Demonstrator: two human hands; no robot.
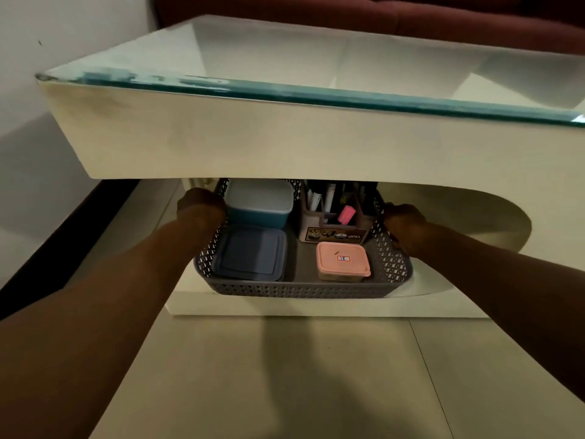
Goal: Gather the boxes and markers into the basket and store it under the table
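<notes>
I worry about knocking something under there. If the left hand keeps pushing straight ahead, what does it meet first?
Probably the pale table support just beyond the left hand; depth there is unclear.

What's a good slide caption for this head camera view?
Both hands slide the loaded basket under the table.

A low cream-coloured coffee table (pixel 221 144) with a thick glass top (pixel 316 58), its bevelled edge showing green, fills the upper frame in a dimly lit room. The table's deep apron overhangs a curved recess above a flat cream base slab (pixel 316 308). Pale beige floor tiles (pixel 285 375) with thin dark joints spread across the foreground, crossed by soft shadows. A plain off-white wall (pixel 63 33) rises at left, met by a dark skirting strip (pixel 57 248) along the floor. Behind the table stands a dark red upholstered sofa (pixel 411 17).
</notes>
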